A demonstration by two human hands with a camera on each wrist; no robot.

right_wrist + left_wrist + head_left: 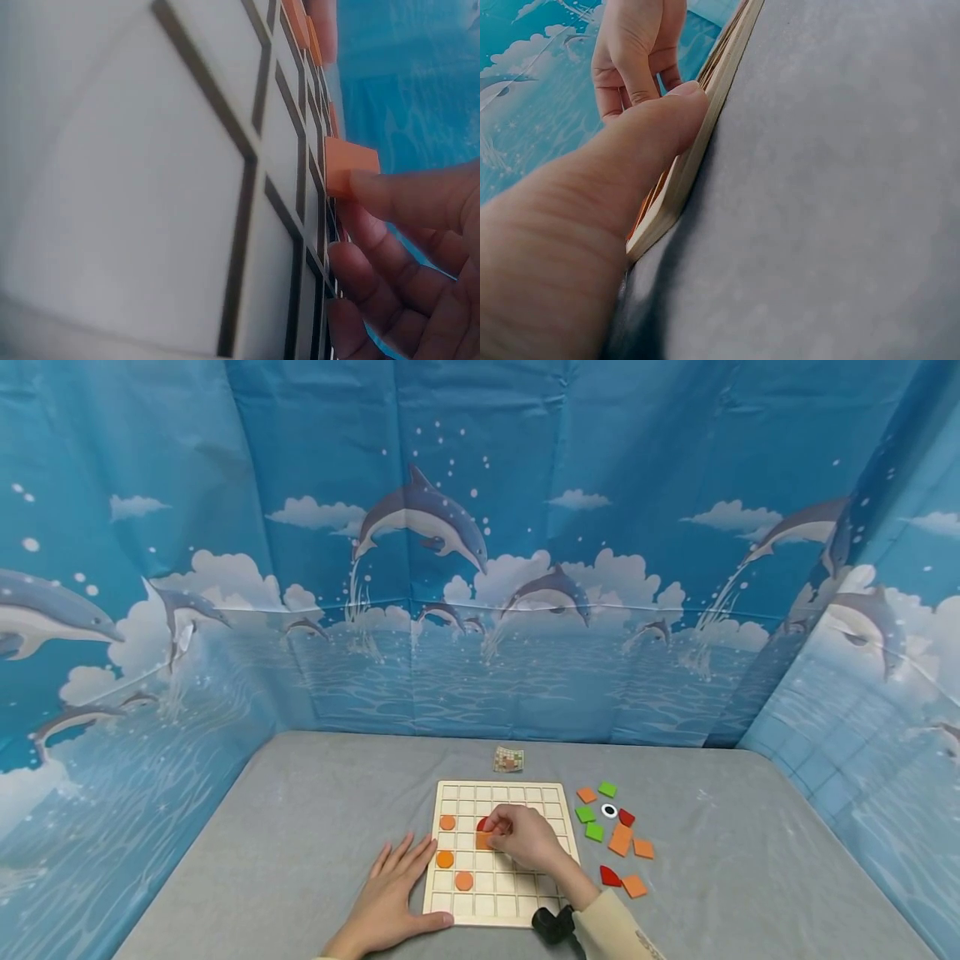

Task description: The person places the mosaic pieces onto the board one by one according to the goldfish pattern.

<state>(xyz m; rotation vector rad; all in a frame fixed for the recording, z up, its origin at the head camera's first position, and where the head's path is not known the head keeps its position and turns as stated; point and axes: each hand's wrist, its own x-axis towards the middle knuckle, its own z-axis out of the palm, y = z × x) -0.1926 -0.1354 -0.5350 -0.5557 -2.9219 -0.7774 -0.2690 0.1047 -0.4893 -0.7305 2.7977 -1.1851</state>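
Note:
A wooden grid board (507, 884) lies on the grey cloth. My right hand (528, 838) is over its middle, pinching an orange square tile (346, 159) between thumb and fingers. In the right wrist view that tile stands tilted up from the grid. Just beyond it in the head view, a red piece (482, 823) is partly covered by the fingers. Along the board's left side, my left hand (394, 893) lies spread with straight fingers. Its thumb rests on the board's near edge (694, 169). Orange discs (445, 859) sit in several left-hand cells.
Loose orange tiles (621, 839), green pieces (585, 814), red pieces (611, 877) and a white ring with a black centre (609, 811) lie right of the board. Behind it is a small patterned card (509, 760). A black object (552, 926) is by my right wrist. A dolphin-print curtain (480, 677) surrounds the table.

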